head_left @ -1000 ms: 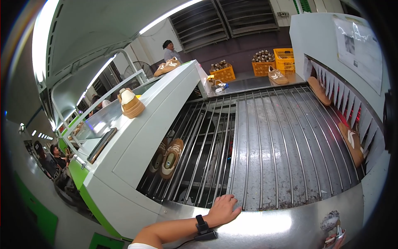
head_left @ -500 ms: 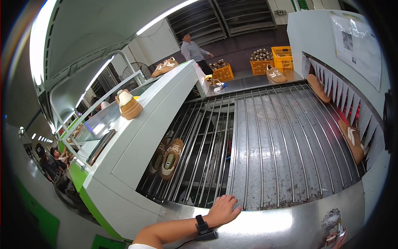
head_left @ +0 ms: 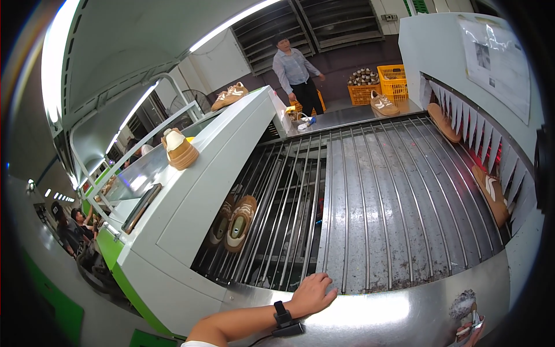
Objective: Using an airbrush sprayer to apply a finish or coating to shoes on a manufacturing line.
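Left hand: the left hand (head_left: 312, 294) rests palm down, fingers loosely together, on the steel ledge (head_left: 381, 315) at the roller conveyor's (head_left: 376, 196) near edge, holding nothing.
Right hand: the right hand (head_left: 471, 332), at the lower right corner, pinches a small pale object; too cropped to identify.
Nearest shoes: a pair of tan shoes (head_left: 234, 220) lies on the rollers left of the hand, long axes along the rods, toes pointing away.
Around: another tan shoe (head_left: 490, 194) lies by the red-lit flaps on the right; yellow crates (head_left: 393, 81) stand at the far end.
Sign: a white paper sheet (head_left: 497, 55) is stuck on the right housing.

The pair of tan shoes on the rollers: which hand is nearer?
Left. The left hand rests on the metal ledge just below the pair of tan shoes; the right hand is at the lower right corner, much farther.
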`<move>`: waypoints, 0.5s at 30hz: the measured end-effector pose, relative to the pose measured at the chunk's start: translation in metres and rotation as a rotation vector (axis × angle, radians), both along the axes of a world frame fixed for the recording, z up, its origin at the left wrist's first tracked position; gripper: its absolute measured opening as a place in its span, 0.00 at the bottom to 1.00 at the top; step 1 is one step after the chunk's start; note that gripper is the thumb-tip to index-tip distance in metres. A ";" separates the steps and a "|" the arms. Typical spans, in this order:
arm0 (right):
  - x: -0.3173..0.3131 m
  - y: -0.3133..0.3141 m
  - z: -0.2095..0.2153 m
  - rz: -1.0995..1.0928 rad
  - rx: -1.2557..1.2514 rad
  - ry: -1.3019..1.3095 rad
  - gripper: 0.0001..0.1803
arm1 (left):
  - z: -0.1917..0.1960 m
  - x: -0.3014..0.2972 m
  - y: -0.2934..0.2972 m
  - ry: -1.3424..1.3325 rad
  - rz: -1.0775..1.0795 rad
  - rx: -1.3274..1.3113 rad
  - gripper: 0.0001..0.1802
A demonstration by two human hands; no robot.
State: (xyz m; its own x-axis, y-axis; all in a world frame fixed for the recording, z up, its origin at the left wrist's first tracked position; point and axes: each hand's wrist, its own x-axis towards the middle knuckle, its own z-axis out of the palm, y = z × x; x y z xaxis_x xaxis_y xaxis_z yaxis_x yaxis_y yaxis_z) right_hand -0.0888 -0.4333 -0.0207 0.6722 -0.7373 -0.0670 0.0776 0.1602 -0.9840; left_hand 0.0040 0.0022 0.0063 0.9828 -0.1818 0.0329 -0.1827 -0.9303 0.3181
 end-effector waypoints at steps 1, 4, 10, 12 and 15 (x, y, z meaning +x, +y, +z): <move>0.000 0.000 0.000 0.009 0.049 -0.008 0.25 | -0.001 0.000 0.000 0.000 0.000 0.000 0.24; 0.001 0.000 0.000 0.009 0.053 -0.007 0.24 | -0.003 -0.001 0.001 -0.021 0.008 0.007 0.25; 0.000 0.000 0.000 0.021 0.005 -0.013 0.24 | -0.001 -0.002 -0.001 -0.039 0.033 0.048 0.27; 0.001 0.003 0.004 0.016 -0.002 -0.015 0.24 | -0.001 -0.002 0.000 -0.049 0.033 0.053 0.27; 0.002 0.004 0.005 0.009 -0.015 -0.018 0.24 | -0.001 -0.002 0.000 -0.038 0.029 0.040 0.26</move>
State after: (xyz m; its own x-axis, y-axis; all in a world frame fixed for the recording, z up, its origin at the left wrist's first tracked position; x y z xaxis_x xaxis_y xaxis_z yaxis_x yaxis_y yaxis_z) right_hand -0.0871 -0.4296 -0.0161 0.6801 -0.7318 -0.0441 0.0939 0.1466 -0.9847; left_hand 0.0022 0.0021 0.0057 0.9858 -0.1555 0.0640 -0.1672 -0.9472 0.2737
